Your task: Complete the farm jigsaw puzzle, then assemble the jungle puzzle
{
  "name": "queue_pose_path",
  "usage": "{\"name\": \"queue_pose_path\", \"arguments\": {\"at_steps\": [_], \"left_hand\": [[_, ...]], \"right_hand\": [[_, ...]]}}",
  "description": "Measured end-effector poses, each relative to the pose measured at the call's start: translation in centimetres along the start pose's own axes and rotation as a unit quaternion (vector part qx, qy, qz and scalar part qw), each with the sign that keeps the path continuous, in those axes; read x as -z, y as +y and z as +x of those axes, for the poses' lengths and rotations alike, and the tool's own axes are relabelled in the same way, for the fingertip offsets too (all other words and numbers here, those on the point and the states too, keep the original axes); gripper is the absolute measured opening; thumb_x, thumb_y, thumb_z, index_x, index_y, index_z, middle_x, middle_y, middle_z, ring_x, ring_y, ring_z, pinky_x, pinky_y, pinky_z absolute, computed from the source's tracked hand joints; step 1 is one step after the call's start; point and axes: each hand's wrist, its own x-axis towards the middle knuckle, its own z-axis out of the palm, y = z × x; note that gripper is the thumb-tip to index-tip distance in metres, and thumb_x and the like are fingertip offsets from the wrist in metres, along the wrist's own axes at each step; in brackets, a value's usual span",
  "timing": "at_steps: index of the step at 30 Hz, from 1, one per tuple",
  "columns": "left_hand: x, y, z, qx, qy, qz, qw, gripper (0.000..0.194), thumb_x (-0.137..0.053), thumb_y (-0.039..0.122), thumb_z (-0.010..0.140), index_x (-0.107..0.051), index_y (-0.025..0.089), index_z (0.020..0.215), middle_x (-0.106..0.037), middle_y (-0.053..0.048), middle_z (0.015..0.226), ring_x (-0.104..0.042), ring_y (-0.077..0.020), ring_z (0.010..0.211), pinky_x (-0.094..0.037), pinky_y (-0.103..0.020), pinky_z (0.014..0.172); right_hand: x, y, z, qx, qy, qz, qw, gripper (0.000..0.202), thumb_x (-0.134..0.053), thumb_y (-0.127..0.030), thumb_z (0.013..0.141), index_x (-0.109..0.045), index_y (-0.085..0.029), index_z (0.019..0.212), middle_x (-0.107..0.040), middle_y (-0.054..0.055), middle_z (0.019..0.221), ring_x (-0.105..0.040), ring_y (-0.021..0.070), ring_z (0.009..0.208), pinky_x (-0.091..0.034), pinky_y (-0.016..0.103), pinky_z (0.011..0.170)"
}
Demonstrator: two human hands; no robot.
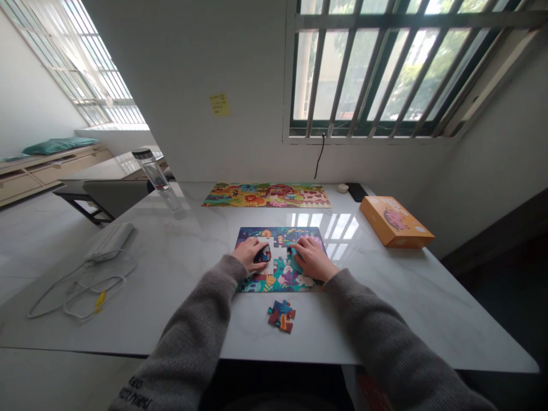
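Note:
A partly filled jigsaw puzzle (295, 278) lies in front of me on the white table, with a pale gap in its middle. My left hand (249, 254) is over the puzzle's left side, thumb and fingers closed around a dark puzzle piece (262, 253). On the right side rests my right hand (314, 258), its thumb and fingers apart and touching the puzzle's surface near the gap. Between my forearms, a small pile of loose puzzle pieces (282, 317) sits close to the table's front edge.
A long finished farm-animal puzzle (265, 195) lies by the wall. An orange box (396, 221), a black phone-like object (356, 192) and a small white object (342, 188) are at right. Leftward are a clear bottle (154, 171) and a white device (110, 241) with a looped cable (81, 308).

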Motion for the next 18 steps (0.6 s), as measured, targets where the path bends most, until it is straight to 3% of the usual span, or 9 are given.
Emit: {"name": "queue_pose_path", "arguments": {"at_steps": [11, 18], "left_hand": [[-1.0, -1.5, -0.2, -0.014, 0.024, -0.032, 0.999, 0.059, -0.081, 0.04, 0.076, -0.064, 0.021, 0.129, -0.063, -0.01, 0.103, -0.057, -0.0279, 0.101, -0.049, -0.041, 0.094], [-1.4, -1.3, 0.1, -0.081, 0.099, -0.064, 0.99, 0.06, -0.083, 0.039, 0.075, -0.065, 0.02, 0.129, -0.065, -0.009, 0.099, -0.06, -0.0259, 0.096, -0.053, -0.039, 0.089]], "right_hand": [[0.0, -0.3, 0.0, 0.007, 0.021, 0.023, 1.0, 0.035, -0.051, -0.02, 0.096, -0.062, -0.019, 0.129, -0.058, 0.013, 0.112, -0.049, 0.0273, 0.106, -0.044, 0.042, 0.098], [0.2, -3.3, 0.6, 0.041, 0.033, 0.166, 0.985, 0.039, -0.047, -0.023, 0.1, -0.056, -0.026, 0.138, -0.064, 0.01, 0.116, -0.056, 0.0254, 0.109, -0.045, 0.044, 0.1]]}}
